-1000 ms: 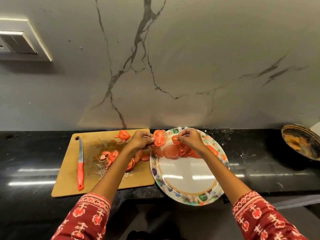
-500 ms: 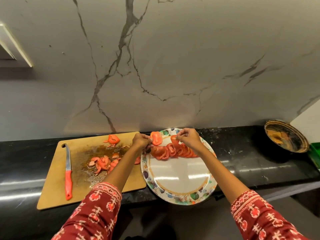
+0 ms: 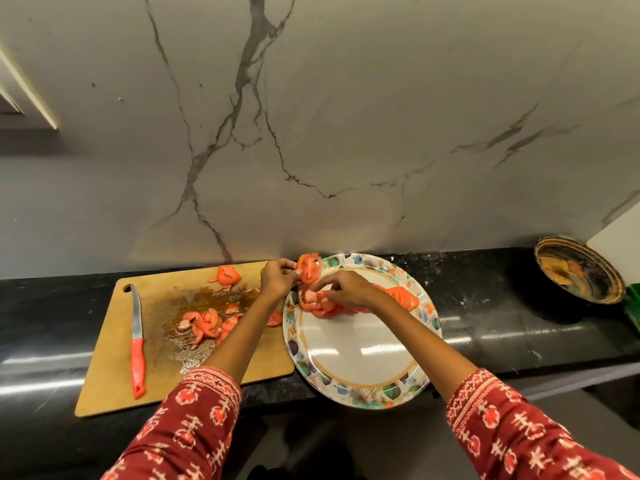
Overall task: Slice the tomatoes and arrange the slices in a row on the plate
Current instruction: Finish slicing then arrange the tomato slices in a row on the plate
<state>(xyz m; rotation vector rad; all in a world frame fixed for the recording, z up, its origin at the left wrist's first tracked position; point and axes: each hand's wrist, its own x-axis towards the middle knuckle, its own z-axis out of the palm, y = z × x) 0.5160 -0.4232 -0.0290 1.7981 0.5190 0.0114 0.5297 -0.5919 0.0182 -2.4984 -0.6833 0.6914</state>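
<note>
A flower-rimmed white plate (image 3: pixel 360 362) lies on the black counter, right of a wooden cutting board (image 3: pixel 104 368). A row of tomato slices (image 3: pixel 398 296) runs across the plate's far half. My left hand (image 3: pixel 277 280) pinches a stack of tomato slices (image 3: pixel 308 268) upright above the plate's far left rim. My right hand (image 3: pixel 346 289) reaches over the row and touches the leftmost slice (image 3: pixel 308 299) with its fingertips; its fingers hide the middle of the row. More cut tomato pieces (image 3: pixel 207 322) lie on the wet board.
A red-handled knife (image 3: pixel 136 344) lies along the board's left side. A dark used bowl (image 3: pixel 578 271) sits at the far right of the counter, with something green (image 3: pixel 633 306) beside it. The marble wall stands right behind the board and plate.
My right hand has come down from beside the held stack onto the left end of the row on the plate. My left hand keeps holding the stack in place. The camera shifted slightly.
</note>
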